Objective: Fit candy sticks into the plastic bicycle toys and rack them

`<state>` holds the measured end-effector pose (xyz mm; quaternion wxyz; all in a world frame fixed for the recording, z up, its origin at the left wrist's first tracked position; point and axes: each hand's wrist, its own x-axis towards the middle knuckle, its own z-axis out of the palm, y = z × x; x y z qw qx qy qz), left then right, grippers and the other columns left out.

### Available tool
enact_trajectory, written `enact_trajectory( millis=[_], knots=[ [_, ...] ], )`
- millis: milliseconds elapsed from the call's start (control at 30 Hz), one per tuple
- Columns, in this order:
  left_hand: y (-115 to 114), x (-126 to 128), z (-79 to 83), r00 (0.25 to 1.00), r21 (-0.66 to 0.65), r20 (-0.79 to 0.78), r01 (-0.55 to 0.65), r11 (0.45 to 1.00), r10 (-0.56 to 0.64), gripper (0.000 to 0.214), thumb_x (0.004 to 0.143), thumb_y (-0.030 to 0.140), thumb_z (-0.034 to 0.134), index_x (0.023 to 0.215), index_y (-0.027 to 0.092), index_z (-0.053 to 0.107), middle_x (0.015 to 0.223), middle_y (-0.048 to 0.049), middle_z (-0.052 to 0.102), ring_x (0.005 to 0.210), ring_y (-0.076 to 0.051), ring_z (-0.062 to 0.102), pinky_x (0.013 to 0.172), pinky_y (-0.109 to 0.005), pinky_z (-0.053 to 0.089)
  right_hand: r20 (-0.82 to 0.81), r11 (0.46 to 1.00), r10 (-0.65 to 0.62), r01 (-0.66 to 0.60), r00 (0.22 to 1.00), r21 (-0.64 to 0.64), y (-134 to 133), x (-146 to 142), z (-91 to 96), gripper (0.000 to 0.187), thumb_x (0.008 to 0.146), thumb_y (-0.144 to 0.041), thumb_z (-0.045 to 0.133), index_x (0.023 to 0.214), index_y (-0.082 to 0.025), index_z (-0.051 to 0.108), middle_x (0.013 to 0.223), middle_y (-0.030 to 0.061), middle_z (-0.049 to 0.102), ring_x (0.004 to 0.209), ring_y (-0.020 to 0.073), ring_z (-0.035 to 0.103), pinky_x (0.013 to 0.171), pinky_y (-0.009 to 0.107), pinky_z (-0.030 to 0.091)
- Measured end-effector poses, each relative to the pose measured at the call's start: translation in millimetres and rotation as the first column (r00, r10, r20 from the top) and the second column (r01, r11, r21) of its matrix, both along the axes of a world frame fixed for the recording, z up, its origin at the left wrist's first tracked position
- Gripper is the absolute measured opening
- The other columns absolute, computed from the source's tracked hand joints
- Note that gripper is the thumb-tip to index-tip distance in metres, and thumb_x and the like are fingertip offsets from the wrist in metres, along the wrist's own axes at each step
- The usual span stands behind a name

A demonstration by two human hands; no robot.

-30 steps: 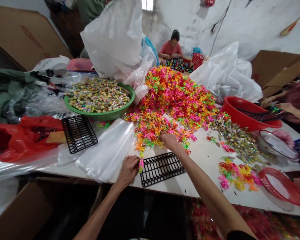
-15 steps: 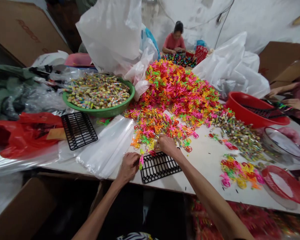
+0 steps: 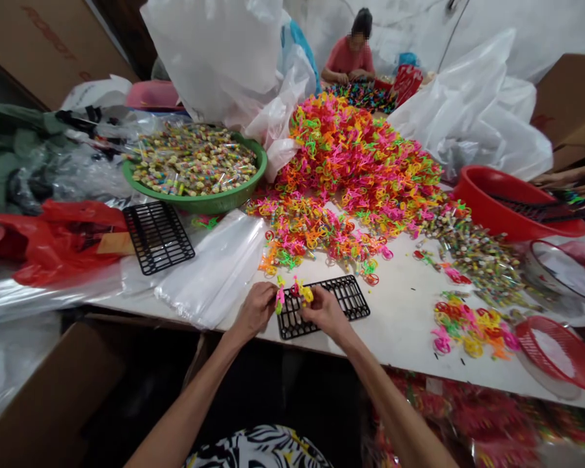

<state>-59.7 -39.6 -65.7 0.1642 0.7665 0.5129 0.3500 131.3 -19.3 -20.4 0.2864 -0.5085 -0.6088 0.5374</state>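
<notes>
My left hand [image 3: 256, 310] is closed on a small pink and green plastic toy piece [image 3: 279, 296] at the left end of a black plastic grid tray [image 3: 344, 294]. My right hand [image 3: 324, 311] pinches a yellow and pink toy piece [image 3: 303, 291] over the same tray. The two hands are close together near the table's front edge. Just beyond the tray lies a big heap of bright plastic toy pieces [image 3: 351, 162] in pink, orange, yellow and green.
A green basin of wrapped candies [image 3: 195, 170] stands back left, a second black grid [image 3: 158, 236] and clear plastic bags [image 3: 214, 270] left. Loose candies [image 3: 472, 250], a red basin [image 3: 511, 208] and red basket [image 3: 560, 354] are right. Another person [image 3: 351, 55] sits across the table.
My right hand has pulled back from the colourful heap to the black grid tray with a toy piece in it. My left hand stayed at the tray's left end.
</notes>
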Motion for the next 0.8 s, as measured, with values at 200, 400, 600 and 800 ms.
enact_trajectory(
  millis=[200,400,600,800],
  knots=[
    [1,0,2.7,1.0,-0.015,-0.003,0.018,1.0,-0.018,0.021,0.085,0.02,0.036,0.078,0.016,0.055,0.075,-0.0063,0.056,0.077,-0.018,0.05,0.071,-0.031,0.042,-0.082,0.992,-0.124,0.124,0.989,-0.01,-43,-16,-17.5,0.014,0.069,-0.029,0.061,0.07,-0.019,0.052,0.061,-0.0019,0.055,0.055,0.0135,0.053,0.054,0.025,0.044],
    [2,-1,1.8,0.999,0.001,0.015,0.05,0.999,-0.05,0.018,0.084,0.019,0.039,0.078,0.017,0.055,0.078,-0.006,0.057,0.078,-0.018,0.051,0.072,-0.031,0.042,0.248,0.914,-0.057,-0.05,0.967,0.404,-51,-16,-22.1,0.007,0.075,-0.021,0.057,0.07,-0.018,0.053,0.069,0.0019,0.057,0.064,0.0139,0.055,0.059,0.023,0.041],
    [19,5,0.1,0.993,-0.012,0.05,0.11,0.994,-0.109,0.017,0.08,0.014,0.041,0.079,0.018,0.057,0.079,-0.0056,0.058,0.079,-0.018,0.052,0.073,-0.03,0.043,0.559,0.735,-0.145,-0.289,0.817,0.613,-55,-26,-29.0,0.011,0.079,-0.012,0.046,0.074,-0.018,0.053,0.072,0.0027,0.056,0.057,0.0126,0.05,0.05,0.023,0.03],
    [31,15,2.9,0.985,-0.064,0.082,0.159,0.985,-0.154,0.016,0.08,0.019,0.044,0.072,0.018,0.057,0.077,-0.0048,0.057,0.075,-0.017,0.052,0.07,-0.029,0.043,0.538,0.845,-0.1,-0.215,0.837,0.49,-50,-18,-17.0,0.003,0.077,-0.02,0.056,0.076,-0.02,0.053,0.075,-0.0005,0.056,0.064,0.0124,0.052,0.055,0.022,0.031]
  ],
)
